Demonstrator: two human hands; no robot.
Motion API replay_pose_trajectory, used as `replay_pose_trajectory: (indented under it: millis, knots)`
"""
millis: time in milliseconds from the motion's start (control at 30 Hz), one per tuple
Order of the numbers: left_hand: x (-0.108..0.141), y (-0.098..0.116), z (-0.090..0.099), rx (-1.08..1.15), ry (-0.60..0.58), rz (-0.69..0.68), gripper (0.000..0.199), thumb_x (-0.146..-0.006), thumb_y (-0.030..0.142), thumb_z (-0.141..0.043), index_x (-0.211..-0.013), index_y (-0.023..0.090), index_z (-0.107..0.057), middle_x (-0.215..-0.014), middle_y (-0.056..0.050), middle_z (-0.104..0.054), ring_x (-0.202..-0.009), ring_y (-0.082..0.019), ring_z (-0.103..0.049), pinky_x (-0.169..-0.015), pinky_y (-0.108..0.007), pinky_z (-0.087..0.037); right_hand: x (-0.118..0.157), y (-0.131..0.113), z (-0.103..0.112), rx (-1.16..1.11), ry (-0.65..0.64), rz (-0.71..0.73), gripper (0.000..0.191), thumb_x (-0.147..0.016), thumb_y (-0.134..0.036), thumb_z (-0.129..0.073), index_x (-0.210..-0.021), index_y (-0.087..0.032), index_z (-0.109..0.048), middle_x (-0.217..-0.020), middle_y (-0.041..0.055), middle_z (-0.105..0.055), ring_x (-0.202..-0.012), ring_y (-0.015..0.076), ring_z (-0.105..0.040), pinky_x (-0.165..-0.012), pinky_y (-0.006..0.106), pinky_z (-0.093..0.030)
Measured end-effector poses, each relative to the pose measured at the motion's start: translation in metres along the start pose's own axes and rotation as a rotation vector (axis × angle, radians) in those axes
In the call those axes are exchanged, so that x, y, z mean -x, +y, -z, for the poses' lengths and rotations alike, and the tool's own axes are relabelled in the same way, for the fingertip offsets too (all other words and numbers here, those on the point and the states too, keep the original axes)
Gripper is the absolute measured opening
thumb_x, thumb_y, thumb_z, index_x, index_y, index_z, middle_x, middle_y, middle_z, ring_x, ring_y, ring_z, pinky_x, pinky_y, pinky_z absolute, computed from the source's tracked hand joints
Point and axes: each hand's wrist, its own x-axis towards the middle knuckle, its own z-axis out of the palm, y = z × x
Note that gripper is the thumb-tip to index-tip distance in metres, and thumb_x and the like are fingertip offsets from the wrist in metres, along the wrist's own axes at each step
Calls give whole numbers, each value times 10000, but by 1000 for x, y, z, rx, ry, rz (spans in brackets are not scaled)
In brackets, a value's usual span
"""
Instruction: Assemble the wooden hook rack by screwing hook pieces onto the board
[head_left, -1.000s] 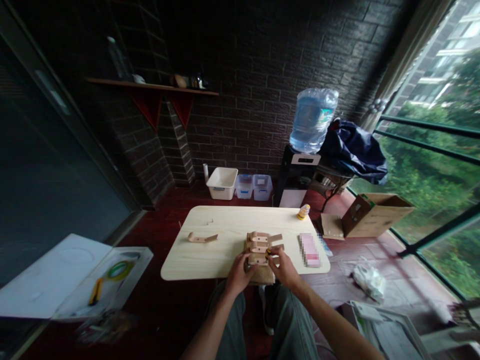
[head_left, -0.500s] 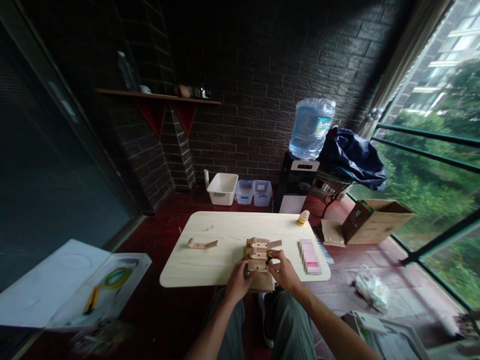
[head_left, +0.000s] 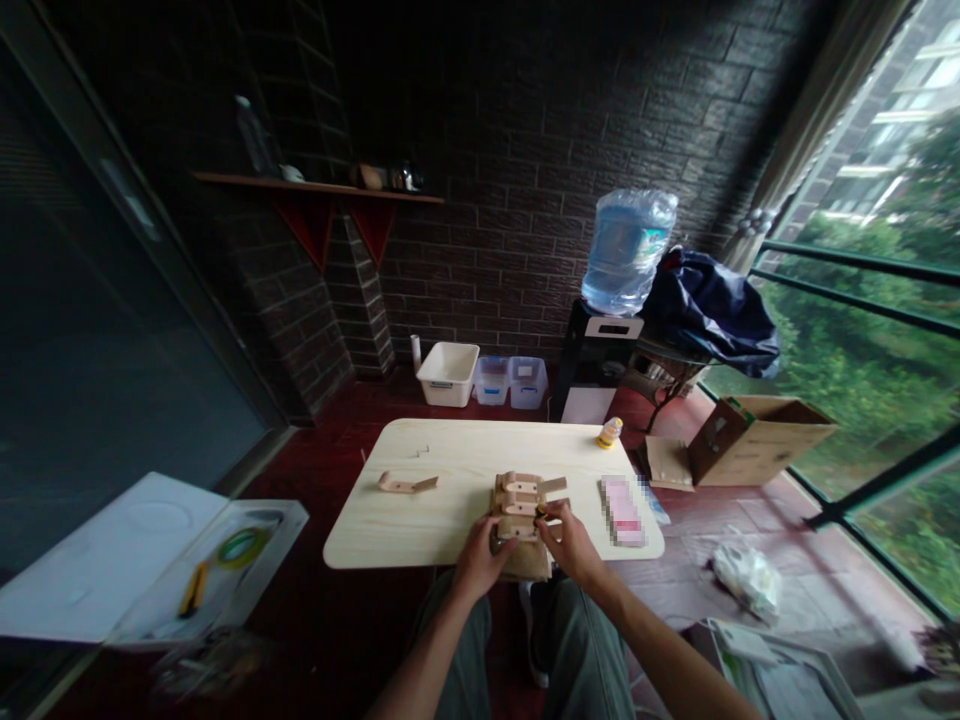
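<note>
A wooden rack (head_left: 517, 482) with several pale, curved wooden hooks lies at the table's near edge, its lower end jutting out over my lap. My left hand (head_left: 480, 560) is closed on its left side, thumb resting over the nearest hook. At the rack's right side, my right hand (head_left: 568, 543) pinches a small black-and-yellow tool (head_left: 541, 511), which looks like a stubby screwdriver; its tip is hidden. A loose wooden hook piece (head_left: 405, 485) lies on the left of the table, with small metal screws (head_left: 422, 452) behind it.
The pale table (head_left: 360, 540) also holds a yellow-capped container (head_left: 610, 433) and a pink box (head_left: 622, 510) on the right. An open case (head_left: 225, 560) with yellow-handled pliers (head_left: 193, 590) lies at left. Plastic bins (head_left: 448, 375) and a water dispenser (head_left: 600, 360) stand beyond.
The view has shifted slightly. Both hands keep their places on the rack, and the small tool stays in my right fingers with barely visible movement.
</note>
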Motion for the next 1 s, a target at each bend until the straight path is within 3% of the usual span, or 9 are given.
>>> replay_pose_trajectory:
  millis: [233,533,1000]
  knots:
    - [2,-1,-1,5,1,12,485,-880,565,-654,-1244,251,-595,-1357,-117,-659,-1291,-294,-621,-1094,-477,-510,2,-6,2,16,17,18,221,-960,-257,-584,-1180,-242,-579,-1107,105,-750,-1025,247,-734,-897,428,-604]
    - [3,-6,-5,-7,29,-8,479,-882,537,-664,-1259,250,-594,-1336,-106,-678,-1268,-283,-638,-1083,-466,-518,2,-2,8,-18,-49,-3,216,-992,-254,-534,-1208,-242,-537,-1133,104,-738,-1017,231,-737,-873,401,-604]
    - [0,-6,-3,-8,31,-25,491,-878,535,-675,-1273,256,-591,-1360,-104,-656,-1283,-281,-621,-1094,-476,-508,1,10,-4,-9,53,40,250,-967,-281,-592,-1211,-234,-567,-1115,102,-706,-953,224,-718,-837,400,-611]
